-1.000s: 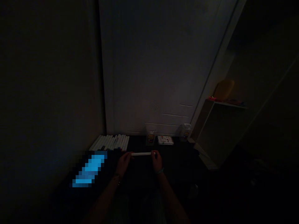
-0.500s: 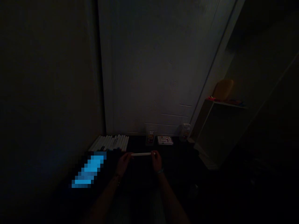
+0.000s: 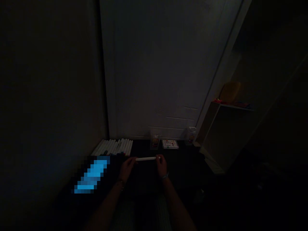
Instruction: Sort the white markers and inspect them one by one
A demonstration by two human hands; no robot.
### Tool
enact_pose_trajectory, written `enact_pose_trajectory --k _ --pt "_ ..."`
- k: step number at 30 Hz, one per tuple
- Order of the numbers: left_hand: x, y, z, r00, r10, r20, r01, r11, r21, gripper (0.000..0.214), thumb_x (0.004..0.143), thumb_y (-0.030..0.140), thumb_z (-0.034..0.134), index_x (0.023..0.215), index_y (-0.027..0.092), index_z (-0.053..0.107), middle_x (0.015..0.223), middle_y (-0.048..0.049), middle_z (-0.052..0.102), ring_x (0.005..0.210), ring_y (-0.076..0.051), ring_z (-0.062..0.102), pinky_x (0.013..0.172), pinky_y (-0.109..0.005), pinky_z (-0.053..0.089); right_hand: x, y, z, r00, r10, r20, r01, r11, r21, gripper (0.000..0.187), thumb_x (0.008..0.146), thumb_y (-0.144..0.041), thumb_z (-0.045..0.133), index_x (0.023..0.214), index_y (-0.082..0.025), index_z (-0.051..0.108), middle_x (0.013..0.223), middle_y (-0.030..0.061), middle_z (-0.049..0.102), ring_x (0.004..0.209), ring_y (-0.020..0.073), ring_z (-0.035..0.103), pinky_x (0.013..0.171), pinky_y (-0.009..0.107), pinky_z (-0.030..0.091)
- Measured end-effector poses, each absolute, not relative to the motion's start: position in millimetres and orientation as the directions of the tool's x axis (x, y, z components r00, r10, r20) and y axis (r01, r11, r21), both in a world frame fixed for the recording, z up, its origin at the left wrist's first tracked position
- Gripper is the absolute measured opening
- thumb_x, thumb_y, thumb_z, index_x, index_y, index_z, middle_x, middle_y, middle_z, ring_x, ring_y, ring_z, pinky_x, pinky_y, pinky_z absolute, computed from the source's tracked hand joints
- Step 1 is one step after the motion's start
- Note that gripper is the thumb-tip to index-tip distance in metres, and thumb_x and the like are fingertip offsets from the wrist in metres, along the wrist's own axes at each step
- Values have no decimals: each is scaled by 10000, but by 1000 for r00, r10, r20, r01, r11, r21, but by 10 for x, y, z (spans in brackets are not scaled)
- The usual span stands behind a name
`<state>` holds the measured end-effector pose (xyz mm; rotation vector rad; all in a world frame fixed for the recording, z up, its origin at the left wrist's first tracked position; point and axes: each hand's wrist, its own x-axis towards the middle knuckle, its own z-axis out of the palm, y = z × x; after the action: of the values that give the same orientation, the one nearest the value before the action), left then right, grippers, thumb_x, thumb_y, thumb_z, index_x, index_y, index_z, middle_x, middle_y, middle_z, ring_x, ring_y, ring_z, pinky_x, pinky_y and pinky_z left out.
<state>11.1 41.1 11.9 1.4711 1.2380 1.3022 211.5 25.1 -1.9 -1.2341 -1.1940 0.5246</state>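
In the head view, a person working in near darkness holds a white marker [image 3: 145,158] level between two hands over a dark tabletop [image 3: 187,166]. The left hand [image 3: 127,166] has its thumb and fingers pinched on the marker's left end, while the right hand [image 3: 161,166] grips the opposite end just as closely, leaving the barrel bare between them. How firmly either presses, the dim light does not tell. A band [image 3: 165,176] circles the right wrist, and a bracelet [image 3: 121,185] the left.

Beyond the grip and to its left, a row of white markers [image 3: 115,147] lies side by side. Nearer the person than that row, left of the left hand, glows a blue rectangle [image 3: 92,175], its detail blurred into blocks. Straight beyond the held marker, a clear container [image 3: 154,142] with a label stands upright near a pale panel [image 3: 158,70]. Just right of it lies a flat white pack [image 3: 170,144]; farther right of the grip stands a second clear container [image 3: 191,136]. Well off to the right, a yellowish object [image 3: 230,91] rests atop a cabinet [image 3: 216,138].
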Motion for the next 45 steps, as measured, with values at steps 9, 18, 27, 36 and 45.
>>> enact_pose_trajectory --k 9,18,27,36,45 --pt "124 399 159 -62 975 213 160 -201 966 523 617 601 502 824 145 652 650 -16 620 567 -134 504 534 -226 377 2105 273 -51 371 838 401 277 312 -909 287 786 -424 423 820 -191 588 684 -12 573 653 130 505 597 214 377" --pt "141 365 180 -53 978 204 146 -195 970 489 642 591 494 796 149 635 579 1 581 543 -131 497 520 -231 368 2101 241 0 339 854 396 266 317 -911 290 786 -429 429 819 -188 586 693 -9 576 658 130 508 601 214 380" --pt "123 348 225 -86 962 257 76 -251 965 498 700 567 433 885 149 630 582 5 570 513 -103 441 491 -217 341 2092 220 22 341 858 385 273 301 -914 311 780 -456 437 809 -185 587 668 -12 571 629 128 501 569 211 373" --pt "122 421 107 -105 952 287 110 -276 955 500 696 582 448 877 148 619 606 5 573 511 -97 438 488 -208 340 2110 259 -40 330 861 388 284 302 -910 339 812 -459 378 837 -182 571 651 -21 552 592 110 475 540 197 344" --pt "127 437 107 -83 958 273 158 -258 953 522 649 596 480 876 148 624 647 -7 613 545 -121 494 532 -228 382 2125 303 -93 325 861 391 286 305 -908 308 824 -425 359 843 -189 556 679 -13 548 612 113 469 552 198 339"
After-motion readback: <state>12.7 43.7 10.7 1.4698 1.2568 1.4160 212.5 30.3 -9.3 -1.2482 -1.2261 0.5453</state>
